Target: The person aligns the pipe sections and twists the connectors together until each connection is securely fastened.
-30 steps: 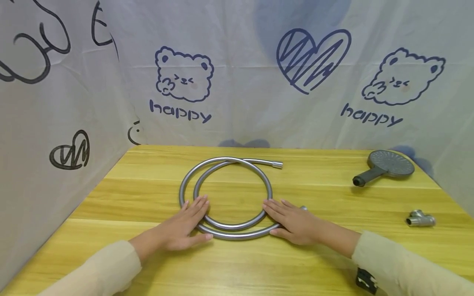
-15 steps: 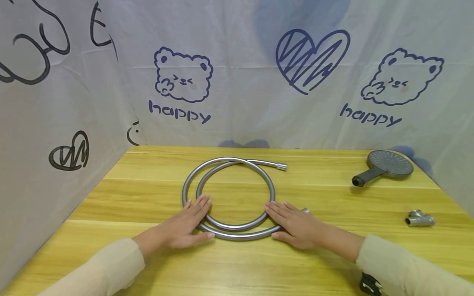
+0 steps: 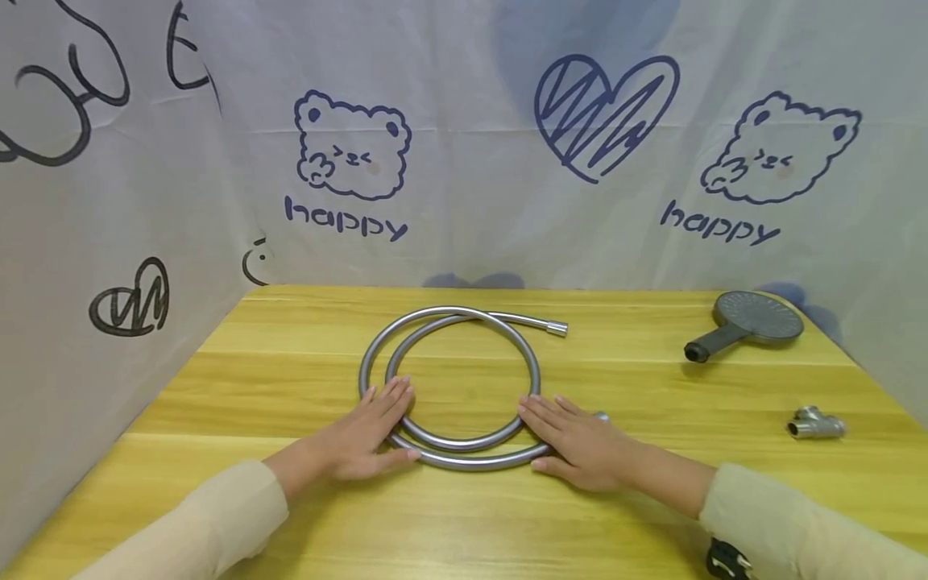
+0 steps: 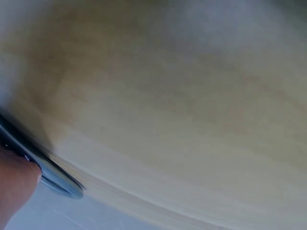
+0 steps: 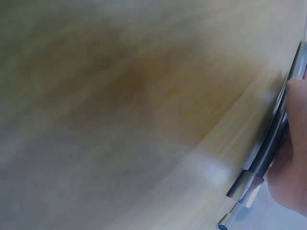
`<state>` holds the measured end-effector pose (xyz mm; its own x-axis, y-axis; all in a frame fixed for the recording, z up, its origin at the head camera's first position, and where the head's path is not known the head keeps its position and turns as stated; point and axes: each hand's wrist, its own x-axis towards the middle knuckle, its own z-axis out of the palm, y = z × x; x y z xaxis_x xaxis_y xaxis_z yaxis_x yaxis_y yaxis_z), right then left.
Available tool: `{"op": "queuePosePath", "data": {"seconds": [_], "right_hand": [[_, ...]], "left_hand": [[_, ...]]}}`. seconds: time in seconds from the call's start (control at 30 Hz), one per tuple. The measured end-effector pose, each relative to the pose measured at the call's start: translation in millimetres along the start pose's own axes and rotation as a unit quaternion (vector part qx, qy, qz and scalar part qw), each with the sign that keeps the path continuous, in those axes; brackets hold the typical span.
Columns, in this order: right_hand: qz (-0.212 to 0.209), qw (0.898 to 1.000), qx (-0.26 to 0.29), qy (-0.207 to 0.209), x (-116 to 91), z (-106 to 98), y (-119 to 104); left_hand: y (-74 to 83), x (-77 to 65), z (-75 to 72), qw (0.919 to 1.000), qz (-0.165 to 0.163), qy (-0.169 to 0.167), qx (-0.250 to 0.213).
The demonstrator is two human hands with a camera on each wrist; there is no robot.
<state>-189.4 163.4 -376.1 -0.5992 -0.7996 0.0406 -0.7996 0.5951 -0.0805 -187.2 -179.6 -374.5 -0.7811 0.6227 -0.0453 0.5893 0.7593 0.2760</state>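
Observation:
A silver-grey shower hose (image 3: 464,465) lies coiled in two loops on the wooden table. Its metal end fitting (image 3: 557,329) points right at the back; the other end shows just past the right hand. My left hand (image 3: 370,439) rests palm down over the coil's left side, fingers straight. On the coil's right side lies my right hand (image 3: 580,443), also with straight fingers. In the right wrist view the hose's end fitting (image 5: 245,187) sticks out beside the hand. The left wrist view catches part of the hose (image 4: 53,175) under the left hand.
A grey shower head (image 3: 757,318) lies at the back right, its handle toward the coil. Nearer, on the right, is a small metal tee fitting (image 3: 816,424). A white cloth with drawings (image 3: 464,185) hangs behind the wooden table (image 3: 464,532) and along its sides.
The coil and both hands have shifted slightly to the right across the table. The hands keep the same flat pose on the hose.

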Motion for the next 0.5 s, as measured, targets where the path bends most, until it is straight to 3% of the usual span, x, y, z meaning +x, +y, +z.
{"op": "queuePosePath", "data": {"seconds": [0.5], "right_hand": [[0.000, 1.000, 0.003, 0.005, -2.7, -0.2, -2.7]], "left_hand": [[-2.0, 3.8, 0.8, 0.9999, -0.004, 0.002, 0.013]]}}
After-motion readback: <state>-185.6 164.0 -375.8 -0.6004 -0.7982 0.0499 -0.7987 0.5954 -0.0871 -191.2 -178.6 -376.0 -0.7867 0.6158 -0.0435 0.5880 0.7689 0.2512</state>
